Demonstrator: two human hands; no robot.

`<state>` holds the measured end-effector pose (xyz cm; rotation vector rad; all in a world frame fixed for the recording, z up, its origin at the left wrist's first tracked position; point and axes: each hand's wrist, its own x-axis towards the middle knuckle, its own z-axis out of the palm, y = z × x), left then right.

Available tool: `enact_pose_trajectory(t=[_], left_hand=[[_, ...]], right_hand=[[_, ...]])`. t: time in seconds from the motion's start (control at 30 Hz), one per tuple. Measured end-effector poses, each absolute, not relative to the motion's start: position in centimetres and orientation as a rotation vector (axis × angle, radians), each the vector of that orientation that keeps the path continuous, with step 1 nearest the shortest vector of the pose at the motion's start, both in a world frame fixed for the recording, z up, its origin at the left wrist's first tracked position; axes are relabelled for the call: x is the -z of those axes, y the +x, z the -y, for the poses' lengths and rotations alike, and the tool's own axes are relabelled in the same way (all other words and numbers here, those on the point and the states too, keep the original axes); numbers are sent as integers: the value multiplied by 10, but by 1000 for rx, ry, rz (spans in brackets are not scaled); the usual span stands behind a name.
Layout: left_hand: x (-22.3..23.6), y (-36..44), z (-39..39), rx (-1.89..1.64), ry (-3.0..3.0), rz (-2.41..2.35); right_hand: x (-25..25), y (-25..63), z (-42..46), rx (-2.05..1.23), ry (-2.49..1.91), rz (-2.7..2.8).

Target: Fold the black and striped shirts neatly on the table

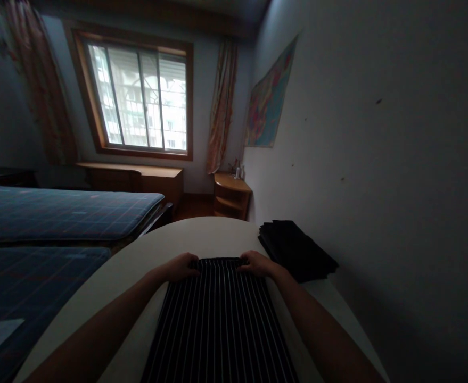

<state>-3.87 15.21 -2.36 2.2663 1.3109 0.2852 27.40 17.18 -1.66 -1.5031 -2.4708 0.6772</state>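
"Where is the striped cloth (221,319)?"

"Flat on the white table (213,231), dark with pale lines (they run away from the person), its near end cut off by the bottom of the view."

"And the fingers?"

"The left hand (183,267) pinches the far left corner, thumb and fingers closed on the fabric. The right hand (255,263) grips the far right corner the same way."

"Anything beside them?"

"A stack of black cloth (295,250) (folded, edges uneven) on the table, just beyond the right hand, near the wall (377,149). Left of the table, a plaid mattress (66,213)."
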Motion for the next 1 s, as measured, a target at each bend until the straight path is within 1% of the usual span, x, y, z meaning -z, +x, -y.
enact_pose_trajectory(t=[0.27,0.5,0.8,1.0], left_hand=[[-14,-37,-146,-398,2297,-1364],[-48,-38,-119,-461,2344,-1359],[-89,-39,-41,-447,2455,-1270],[-95,-37,16,-391,2514,-1250]], right_hand=[[-17,277,-169,-556,-1417,2388],[-60,279,-131,-486,-1265,2372],[-81,293,-63,-521,-1133,2345],[-86,300,-9,-546,-1154,2354]])
